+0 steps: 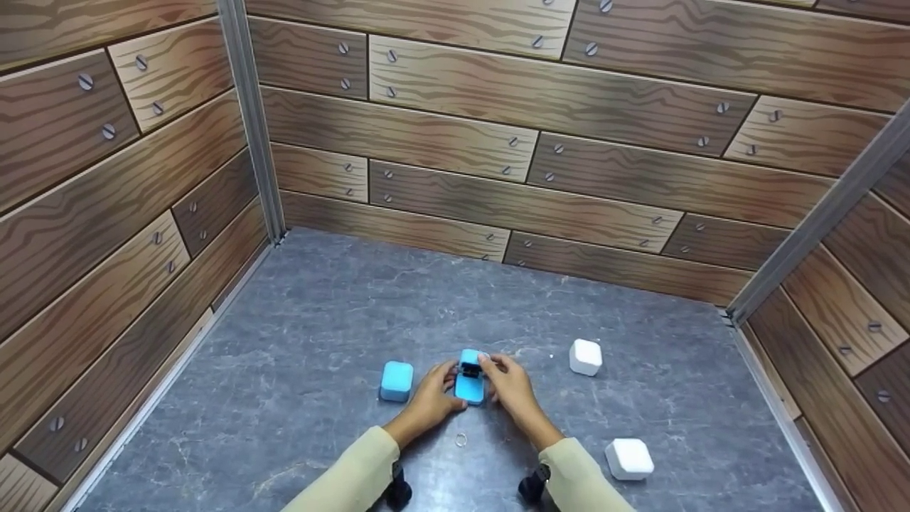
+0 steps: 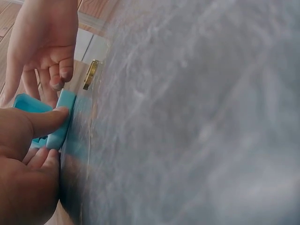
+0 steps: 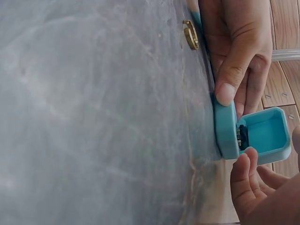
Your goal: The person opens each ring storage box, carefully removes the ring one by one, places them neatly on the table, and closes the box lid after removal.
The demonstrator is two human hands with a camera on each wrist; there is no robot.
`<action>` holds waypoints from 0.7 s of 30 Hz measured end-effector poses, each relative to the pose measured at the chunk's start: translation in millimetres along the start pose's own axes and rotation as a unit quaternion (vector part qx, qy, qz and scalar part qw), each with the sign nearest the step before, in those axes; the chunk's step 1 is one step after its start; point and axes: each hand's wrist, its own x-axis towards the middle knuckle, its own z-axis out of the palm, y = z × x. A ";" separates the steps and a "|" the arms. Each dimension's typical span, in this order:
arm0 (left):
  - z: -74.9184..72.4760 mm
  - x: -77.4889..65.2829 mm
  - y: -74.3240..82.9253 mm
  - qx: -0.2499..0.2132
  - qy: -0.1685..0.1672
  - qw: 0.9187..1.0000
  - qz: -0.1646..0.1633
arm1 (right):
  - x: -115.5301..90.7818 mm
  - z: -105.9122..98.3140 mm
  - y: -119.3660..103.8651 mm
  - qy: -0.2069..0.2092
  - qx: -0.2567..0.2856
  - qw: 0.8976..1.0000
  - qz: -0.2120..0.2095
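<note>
A blue ring box stands on the grey tabletop with its lid raised; a dark hinge joins the two halves. My left hand grips the base from the left, its thumb pressing on the near side. On the other side, my right hand holds the lid, the thumb on its edge and the fingertips by the hinge. Nearer to me than the box, a gold-coloured ring stands on the table, apart from both hands. It also shows in the left wrist view.
A closed blue box sits left of my left hand. Off to the right are two white boxes, one farther back and one nearer. Wood-patterned walls enclose the table at the back and sides.
</note>
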 end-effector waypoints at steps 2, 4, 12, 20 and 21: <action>-0.2 0.3 -0.5 0.000 0.000 1.000 0.002 | 1.4 1.3 2.3 -0.006 0.013 1.000 0.001; -0.2 0.6 -1.1 -0.002 -0.001 1.000 0.003 | 2.5 2.7 3.9 -0.008 0.030 0.999 0.006; 0.7 1.0 -1.2 -0.005 -0.005 1.000 -0.007 | 2.2 5.1 5.5 -0.008 0.066 0.998 0.018; 0.5 0.4 0.0 -0.011 -0.005 1.000 -0.005 | -4.5 3.9 0.5 -0.019 0.074 0.997 0.015; 0.6 0.5 -0.2 -0.011 -0.003 1.000 -0.004 | -5.0 3.9 1.3 -0.020 0.074 0.997 0.013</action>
